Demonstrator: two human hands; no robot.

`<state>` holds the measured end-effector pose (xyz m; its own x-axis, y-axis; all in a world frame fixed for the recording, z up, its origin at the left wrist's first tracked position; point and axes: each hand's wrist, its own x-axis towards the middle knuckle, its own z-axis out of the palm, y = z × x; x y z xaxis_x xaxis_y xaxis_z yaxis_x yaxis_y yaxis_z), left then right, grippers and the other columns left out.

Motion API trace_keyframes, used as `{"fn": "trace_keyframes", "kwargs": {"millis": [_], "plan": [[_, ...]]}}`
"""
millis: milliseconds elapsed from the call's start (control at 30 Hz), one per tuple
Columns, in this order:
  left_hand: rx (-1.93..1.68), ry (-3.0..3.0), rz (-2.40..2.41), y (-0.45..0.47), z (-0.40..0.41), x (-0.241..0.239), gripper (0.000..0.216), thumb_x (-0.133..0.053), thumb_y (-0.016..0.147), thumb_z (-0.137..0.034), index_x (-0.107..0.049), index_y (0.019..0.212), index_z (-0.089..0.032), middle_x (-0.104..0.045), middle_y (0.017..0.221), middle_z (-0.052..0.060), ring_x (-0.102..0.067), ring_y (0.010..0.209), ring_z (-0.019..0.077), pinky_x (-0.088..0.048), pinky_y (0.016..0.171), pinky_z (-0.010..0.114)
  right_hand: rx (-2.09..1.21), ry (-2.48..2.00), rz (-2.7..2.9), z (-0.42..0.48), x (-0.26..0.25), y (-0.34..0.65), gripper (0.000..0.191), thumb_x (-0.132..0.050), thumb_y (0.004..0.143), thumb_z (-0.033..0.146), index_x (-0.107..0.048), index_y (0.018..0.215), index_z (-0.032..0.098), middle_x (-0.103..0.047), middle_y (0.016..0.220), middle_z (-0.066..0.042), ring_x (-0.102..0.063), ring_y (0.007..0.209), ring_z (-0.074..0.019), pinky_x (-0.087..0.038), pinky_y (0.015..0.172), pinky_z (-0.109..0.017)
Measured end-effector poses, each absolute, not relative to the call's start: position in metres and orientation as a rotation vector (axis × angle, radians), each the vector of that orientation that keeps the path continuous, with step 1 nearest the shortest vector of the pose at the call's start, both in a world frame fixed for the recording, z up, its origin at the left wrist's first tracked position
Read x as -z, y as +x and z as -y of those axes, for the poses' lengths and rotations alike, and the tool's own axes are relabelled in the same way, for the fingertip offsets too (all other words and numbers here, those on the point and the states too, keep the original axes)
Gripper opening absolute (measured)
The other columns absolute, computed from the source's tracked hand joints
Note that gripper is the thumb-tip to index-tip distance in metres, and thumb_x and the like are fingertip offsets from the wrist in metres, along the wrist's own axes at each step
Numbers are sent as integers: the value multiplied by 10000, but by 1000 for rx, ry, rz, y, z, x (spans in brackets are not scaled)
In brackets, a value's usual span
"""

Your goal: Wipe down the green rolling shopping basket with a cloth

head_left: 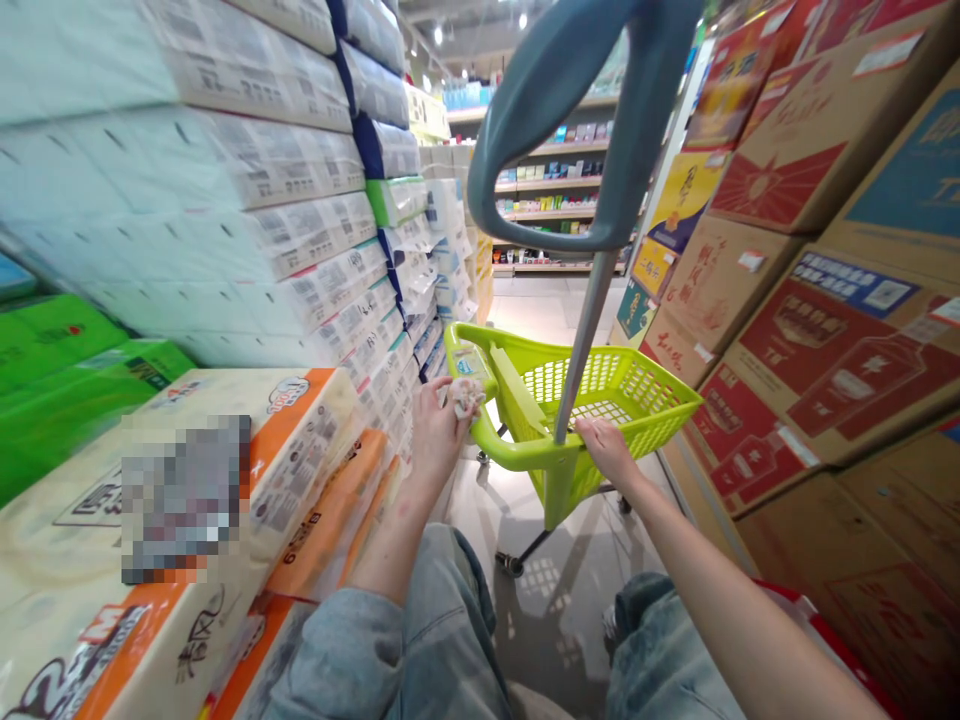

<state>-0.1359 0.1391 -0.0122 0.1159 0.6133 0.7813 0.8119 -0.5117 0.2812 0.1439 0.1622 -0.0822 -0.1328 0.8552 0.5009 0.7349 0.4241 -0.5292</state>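
green basket (637,388) sits at 12 o'clock. my left hand (435,422) pinches a crumpled wad (466,397) at its 9 o'clock rim; my right hand (607,450) grips the near rim by the grey handle (585,340). best held firm, i judge, against rolling.

crumpled rag (466,397) beside upright lime basket (525,458)

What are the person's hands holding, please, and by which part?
The left hand clutches a crumpled rag, bunched in its fingers; the right hand grips the green basket by its near rim.
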Motion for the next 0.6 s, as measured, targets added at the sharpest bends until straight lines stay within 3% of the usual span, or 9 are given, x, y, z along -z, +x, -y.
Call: {"fn": "trace_keyframes", "kwargs": {"millis": [167, 367, 600], "plan": [[1124, -2530, 1089, -97, -101, 12, 243, -463, 882, -324, -595, 1022, -175, -560, 1028, 97, -493, 978, 212, -427, 873, 379, -267, -1347, 1851, -165, 86, 156, 451, -262, 901, 445, -422, 539, 229, -546, 568, -22, -500, 608, -170, -356, 628, -294], [1027, -2741, 892, -86, -101, 6, 345, -414, 897, -421, -582, 1022, -147, -592, 870, 85, -531, 882, 212, -447, 832, 377, -320, -1302, 1859, -168, 88, 168, 456, -276, 893, 460, -493, 568, 224, -584, 617, -29, -527, 648, -177, -374, 665, -302], [1216, -2716, 919, -109, -139, 4, 301, -367, 923, -349, -578, 1012, -154, -618, 951, 98, -538, 1000, 210, -423, 919, 401, -314, -1274, 1903, -171, 86, 173, 455, -295, 878, 449, -458, 517, 226, -550, 564, -14, -508, 609, -167, -368, 645, -298]]}}
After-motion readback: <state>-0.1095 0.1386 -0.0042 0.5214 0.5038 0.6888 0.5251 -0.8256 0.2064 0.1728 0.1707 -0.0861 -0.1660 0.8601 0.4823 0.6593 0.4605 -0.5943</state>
